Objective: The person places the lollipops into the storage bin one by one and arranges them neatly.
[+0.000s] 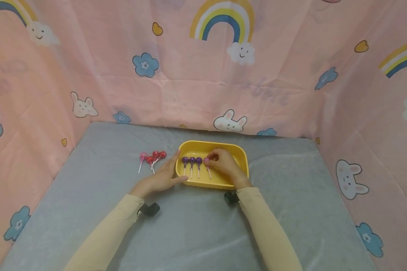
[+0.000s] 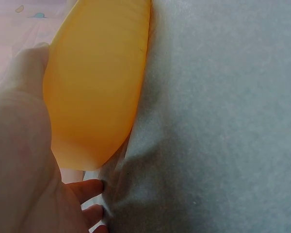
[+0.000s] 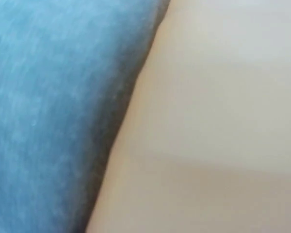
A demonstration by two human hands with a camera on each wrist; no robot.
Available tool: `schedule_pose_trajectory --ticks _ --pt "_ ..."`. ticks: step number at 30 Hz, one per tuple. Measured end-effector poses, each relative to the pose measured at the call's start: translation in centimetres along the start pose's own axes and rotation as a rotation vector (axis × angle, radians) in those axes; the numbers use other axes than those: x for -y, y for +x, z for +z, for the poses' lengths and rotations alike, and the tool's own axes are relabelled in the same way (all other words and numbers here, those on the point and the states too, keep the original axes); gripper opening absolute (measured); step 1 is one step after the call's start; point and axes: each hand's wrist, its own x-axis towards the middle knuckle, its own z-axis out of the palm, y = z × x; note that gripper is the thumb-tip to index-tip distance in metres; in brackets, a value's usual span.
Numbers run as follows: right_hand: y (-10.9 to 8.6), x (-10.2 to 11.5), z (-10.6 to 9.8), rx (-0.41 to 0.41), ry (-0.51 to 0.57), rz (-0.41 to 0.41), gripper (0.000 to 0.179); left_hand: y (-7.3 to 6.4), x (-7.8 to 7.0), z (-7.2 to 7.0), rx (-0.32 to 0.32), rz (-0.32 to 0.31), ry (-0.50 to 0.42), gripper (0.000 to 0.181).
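Note:
A yellow tray (image 1: 220,186) lies on the grey cloth. Inside its left half, three purple-wrapped lollipops (image 1: 192,160) form a row, sticks toward the person. Just right of them, my right hand (image 1: 224,163) pinches a pink lollipop (image 1: 208,170) by its head, with its stick pointing toward the tray's front. My left hand (image 1: 162,177) holds the tray's left end, thumb at the front rim and fingers along the side. In the left wrist view, the thumb (image 2: 36,56) meets the rim of the tray (image 2: 97,82), and several fingertips show below the end wall.
Left of the tray, a pink lollipop (image 1: 143,156) lies beside several red lollipops (image 1: 150,160), some with crossed sticks. A pink patterned curtain (image 1: 190,94) stands behind and at both sides of the cloth-covered table (image 1: 291,210). The right wrist view has mostly sleeve (image 3: 218,116).

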Motion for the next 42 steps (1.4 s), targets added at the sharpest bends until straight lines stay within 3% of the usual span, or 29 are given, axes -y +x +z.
schedule_pose_trajectory --ticks 24,42 --pt "0.49 -0.04 0.48 -0.045 -0.12 -0.079 0.026 0.06 0.16 0.0 0.004 -0.005 -0.013 0.106" --pt "0.26 -0.01 0.52 -0.05 -0.109 -0.088 0.027 0.08 0.15 0.06 0.007 0.001 -0.008 0.106"
